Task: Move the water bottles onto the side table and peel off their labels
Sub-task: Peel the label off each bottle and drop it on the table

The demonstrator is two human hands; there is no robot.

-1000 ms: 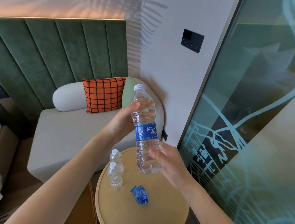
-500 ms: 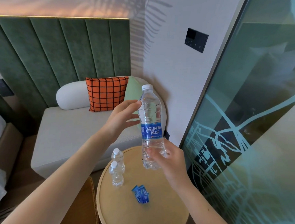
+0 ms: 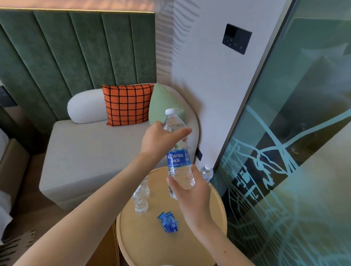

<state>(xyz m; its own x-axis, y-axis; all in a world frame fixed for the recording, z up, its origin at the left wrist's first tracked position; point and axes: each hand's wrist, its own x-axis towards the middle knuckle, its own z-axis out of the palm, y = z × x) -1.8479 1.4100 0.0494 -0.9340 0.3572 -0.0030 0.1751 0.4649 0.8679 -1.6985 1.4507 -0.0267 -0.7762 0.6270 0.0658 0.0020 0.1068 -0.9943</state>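
Lowered toward the side table (image 3: 145, 250), one labelled bottle (image 3: 178, 153) gripped by both hands; two bare bottles (image 3: 141, 197) stand.

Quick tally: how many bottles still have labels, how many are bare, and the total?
Labelled bottle: 1, held in both hands
Bare bottles: 3, two on the side table's left, one at its far edge
Total: 4

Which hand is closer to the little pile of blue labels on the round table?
The right hand. It holds the bottle by its base just above the peeled labels; the left hand grips the bottle's upper part, higher and farther off.
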